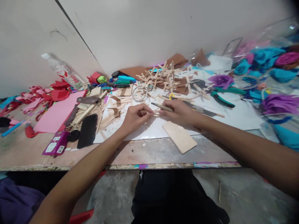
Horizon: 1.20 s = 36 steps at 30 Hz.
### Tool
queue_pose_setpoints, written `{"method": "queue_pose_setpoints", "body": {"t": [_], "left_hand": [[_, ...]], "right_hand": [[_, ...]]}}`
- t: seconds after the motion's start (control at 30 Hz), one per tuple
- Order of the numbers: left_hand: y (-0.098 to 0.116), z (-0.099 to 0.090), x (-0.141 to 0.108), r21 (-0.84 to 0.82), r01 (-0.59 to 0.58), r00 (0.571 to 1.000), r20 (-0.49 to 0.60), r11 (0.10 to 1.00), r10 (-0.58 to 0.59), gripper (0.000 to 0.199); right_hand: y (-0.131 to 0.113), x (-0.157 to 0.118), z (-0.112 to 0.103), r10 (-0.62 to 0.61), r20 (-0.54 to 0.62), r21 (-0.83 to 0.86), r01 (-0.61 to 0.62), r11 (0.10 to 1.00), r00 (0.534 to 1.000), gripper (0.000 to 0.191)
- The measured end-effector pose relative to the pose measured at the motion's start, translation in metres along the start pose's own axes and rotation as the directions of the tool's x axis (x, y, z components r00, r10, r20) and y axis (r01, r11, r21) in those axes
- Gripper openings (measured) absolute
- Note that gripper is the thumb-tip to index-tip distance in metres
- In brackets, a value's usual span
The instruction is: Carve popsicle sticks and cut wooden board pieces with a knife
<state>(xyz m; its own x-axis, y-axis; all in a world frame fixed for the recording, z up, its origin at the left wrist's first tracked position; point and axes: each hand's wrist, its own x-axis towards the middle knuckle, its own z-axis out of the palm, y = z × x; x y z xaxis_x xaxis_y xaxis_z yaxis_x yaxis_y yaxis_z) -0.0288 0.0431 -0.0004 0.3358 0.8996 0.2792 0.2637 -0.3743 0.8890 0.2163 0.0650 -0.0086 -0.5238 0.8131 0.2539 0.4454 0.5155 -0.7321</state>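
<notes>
Two bare hands are at work over white paper near the middle of the table (88, 158). Left hand (135, 119): thumb and fingers closed on a small wooden piece (156, 114); its exact shape is too small to tell. Right hand (179, 112): clamped on a slim pen-like tool (164, 107), its dark tip pointing left; the fingertips meet the same piece, which lies between the hands, above the white paper (137, 134).

Just on the near side of the right hand, a flat wooden block (179, 137) lies at a slant, partly on the paper. Beyond the hands stands a heap of joined wooden sticks (163, 76), with a clear tape roll (139, 93) at its near left. To the right of the heap lie green-handled pliers (223, 99) and, farther right, purple and blue paper flowers (279, 104). Left of the left hand are loose sticks (109, 123), a black phone (87, 131) and pink paper (59, 113). A clear bottle (64, 73) leans at the far left.
</notes>
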Motion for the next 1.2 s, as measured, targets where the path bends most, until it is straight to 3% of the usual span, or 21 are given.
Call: {"method": "queue_pose_setpoints", "body": {"t": [0.17,0.67,0.83,0.97,1.07,1.2], "left_hand": [[-0.005,-0.001,-0.001,0.089,-0.04,0.999,-0.012,0.995,0.041,0.025],[-0.005,-0.003,-0.001,0.157,-0.071,0.997,0.03,0.985,0.067,0.023],[-0.006,-0.002,0.001,-0.004,0.057,0.995,0.083,0.998,-0.057,0.024],[-0.006,0.0,0.004,-0.159,0.18,0.979,0.121,0.971,-0.162,0.032],[-0.004,-0.002,0.006,-0.314,0.267,0.964,0.066,0.911,-0.259,0.036],[-0.005,-0.004,0.008,-0.414,0.241,0.959,-0.039,0.878,-0.281,0.044]], "right_hand": [[-0.001,0.001,-0.001,0.012,0.006,-0.012,-0.012,1.0,1.0,0.034],[-0.005,0.0,-0.002,0.001,0.005,-0.016,-0.001,1.0,1.0,0.031],[-0.007,-0.002,-0.002,-0.03,-0.025,-0.016,0.03,0.999,0.999,0.027],[-0.014,-0.003,-0.006,-0.06,-0.135,-0.024,0.057,0.998,0.989,0.021],[-0.019,-0.004,-0.01,-0.106,-0.212,-0.06,0.095,0.994,0.972,0.034],[-0.025,-0.004,-0.008,-0.106,-0.151,-0.152,0.083,0.985,0.983,0.035]]}}
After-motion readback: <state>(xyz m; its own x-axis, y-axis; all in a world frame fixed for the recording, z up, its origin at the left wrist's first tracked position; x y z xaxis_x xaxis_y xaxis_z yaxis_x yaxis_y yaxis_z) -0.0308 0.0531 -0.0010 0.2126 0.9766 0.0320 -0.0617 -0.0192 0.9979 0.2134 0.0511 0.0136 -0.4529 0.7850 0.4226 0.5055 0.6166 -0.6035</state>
